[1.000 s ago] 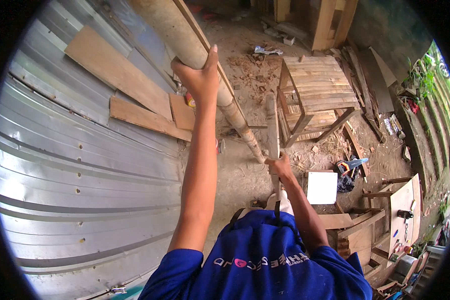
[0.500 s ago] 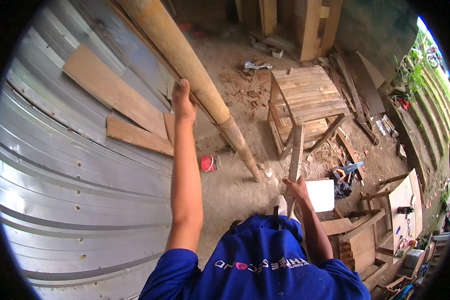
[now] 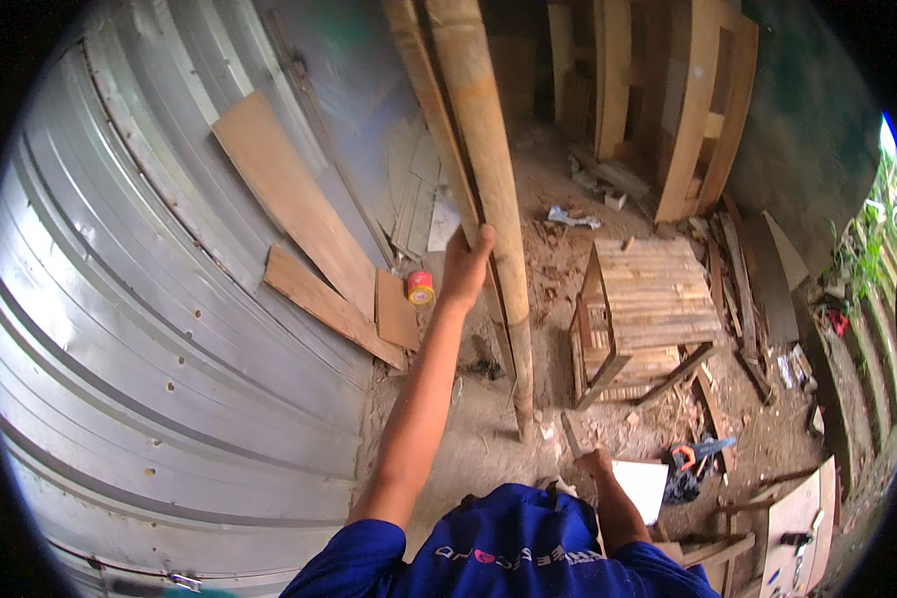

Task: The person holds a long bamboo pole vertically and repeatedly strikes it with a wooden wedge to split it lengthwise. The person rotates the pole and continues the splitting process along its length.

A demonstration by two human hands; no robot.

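Observation:
My left hand [image 3: 468, 267] reaches up and is closed around the edge of a long narrow wooden strip [image 3: 439, 120]. The thumb shows in front, while the other fingers are hidden behind the wood. Right alongside the strip rises a thick bamboo pole [image 3: 483, 130], its foot on the ground ahead of me. Low on the right, my right hand [image 3: 595, 462] grips a short-looking wooden stick [image 3: 571, 436], whose far end points forward and slightly left. A white rectangular panel [image 3: 640, 490] lies beside that hand.
A slatted wooden table [image 3: 658, 299] stands ahead right. Nearby lies an orange-and-blue saw [image 3: 698, 451]. Boards [image 3: 299, 189] lean on the corrugated metal wall [image 3: 149, 379], close to a small red bucket [image 3: 421, 289]. A wooden workpiece [image 3: 802, 523] sits at lower right; wooden frames [image 3: 703, 110] stand behind.
My view has tilted up and turned, so the pole looks more upright. The stick in my right hand has swung lower and away from the slatted table. My left hand keeps hold of the strip.

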